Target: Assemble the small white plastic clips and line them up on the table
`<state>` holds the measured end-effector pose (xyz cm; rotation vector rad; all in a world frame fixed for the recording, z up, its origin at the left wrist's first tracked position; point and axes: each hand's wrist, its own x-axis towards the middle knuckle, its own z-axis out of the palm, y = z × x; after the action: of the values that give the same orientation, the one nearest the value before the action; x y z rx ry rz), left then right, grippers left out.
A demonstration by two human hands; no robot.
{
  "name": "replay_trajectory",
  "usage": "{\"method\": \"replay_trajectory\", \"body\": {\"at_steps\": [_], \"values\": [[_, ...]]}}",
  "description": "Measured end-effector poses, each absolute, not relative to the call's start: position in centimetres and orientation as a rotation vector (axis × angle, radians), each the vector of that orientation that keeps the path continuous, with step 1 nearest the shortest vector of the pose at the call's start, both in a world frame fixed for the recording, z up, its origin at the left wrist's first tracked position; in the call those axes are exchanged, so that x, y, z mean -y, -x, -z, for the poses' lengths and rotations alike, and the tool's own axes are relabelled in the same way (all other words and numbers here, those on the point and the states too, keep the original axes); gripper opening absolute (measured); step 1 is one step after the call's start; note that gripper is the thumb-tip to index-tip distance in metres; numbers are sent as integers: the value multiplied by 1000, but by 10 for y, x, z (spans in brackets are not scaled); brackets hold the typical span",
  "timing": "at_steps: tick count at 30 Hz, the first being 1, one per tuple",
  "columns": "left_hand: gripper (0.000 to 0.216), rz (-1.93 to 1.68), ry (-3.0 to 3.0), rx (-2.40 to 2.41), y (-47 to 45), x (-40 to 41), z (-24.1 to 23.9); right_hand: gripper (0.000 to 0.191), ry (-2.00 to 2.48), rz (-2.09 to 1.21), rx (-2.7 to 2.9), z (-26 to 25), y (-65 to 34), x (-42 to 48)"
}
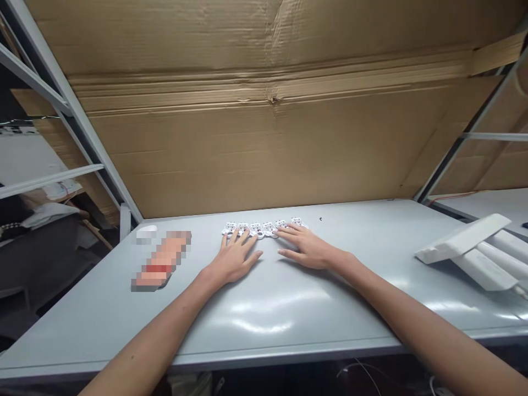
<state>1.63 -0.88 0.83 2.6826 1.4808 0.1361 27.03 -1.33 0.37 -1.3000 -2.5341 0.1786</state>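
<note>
Gently, the left hand [235, 257] and right hand [307, 247] lie open, fingertips touching the row of white plastic parts [262, 229], gripping nothing.

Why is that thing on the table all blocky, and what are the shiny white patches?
In the head view, the object left of the left hand is pixelated, hiding its details; the shiny patches are glare on the grey table; the metal shelf upright looks steeply slanted.
</note>
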Motion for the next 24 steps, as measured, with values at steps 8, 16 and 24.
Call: {"method": "replay_trajectory", "body": {"at_steps": [8, 16, 24], "values": [[65, -117, -2682, -1483, -16, 8, -8, 76, 1418, -184, 2569, 5, -262, 10], [65, -119, -2670, -1492, -18, 8, -10, 68, 1409, -51, 2493, 7, -260, 7], [65, -136, -2543, -1596, -18, 8, -9, 60, 1633, 11, 2310, 11, -262, 3]]}}
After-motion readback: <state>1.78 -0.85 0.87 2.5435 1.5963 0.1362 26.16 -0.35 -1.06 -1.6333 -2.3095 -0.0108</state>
